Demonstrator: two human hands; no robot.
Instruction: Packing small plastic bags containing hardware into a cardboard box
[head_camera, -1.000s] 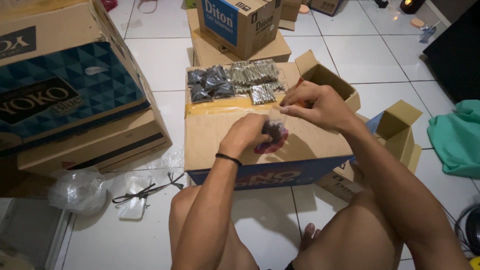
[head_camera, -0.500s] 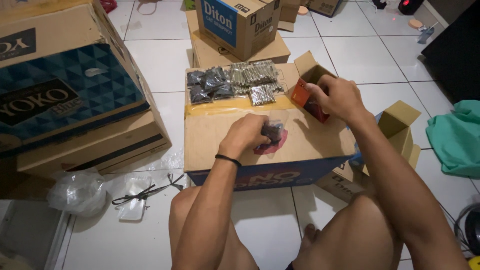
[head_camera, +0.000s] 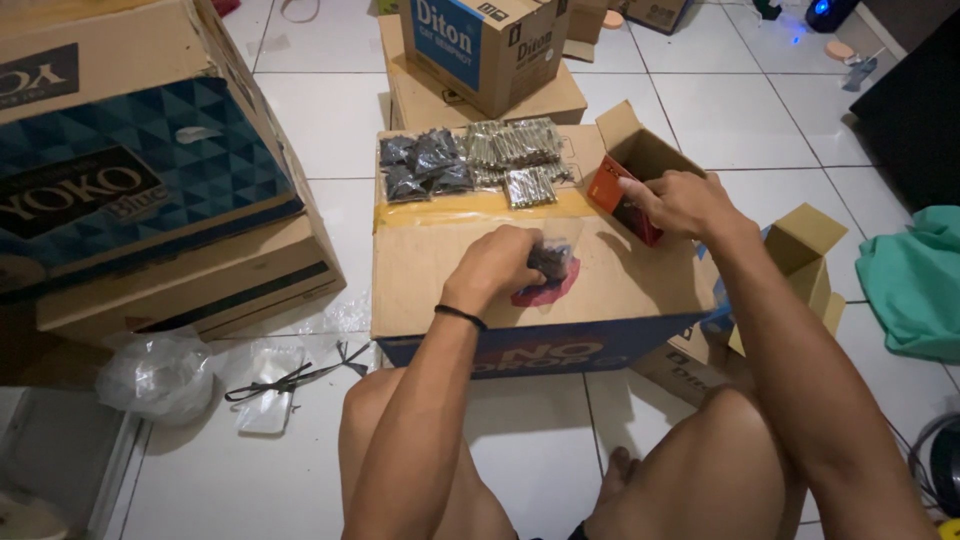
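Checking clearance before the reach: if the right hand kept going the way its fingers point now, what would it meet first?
The right hand points up and left at the small red-and-orange box, which its fingertips already seem to touch. Beyond that lie the silvery packets, though depth is hard to judge.

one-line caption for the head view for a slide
Left hand grips a small clear bag of dark parts on a cardboard box; right hand reaches into a small open box.

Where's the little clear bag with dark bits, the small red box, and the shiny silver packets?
small clear plastic bag of dark bits (head_camera: 551, 260), head view, its dark middle.
small red cardboard box (head_camera: 607, 186), head view, its red side.
shiny silver packets (head_camera: 515, 143), head view, pile's middle.
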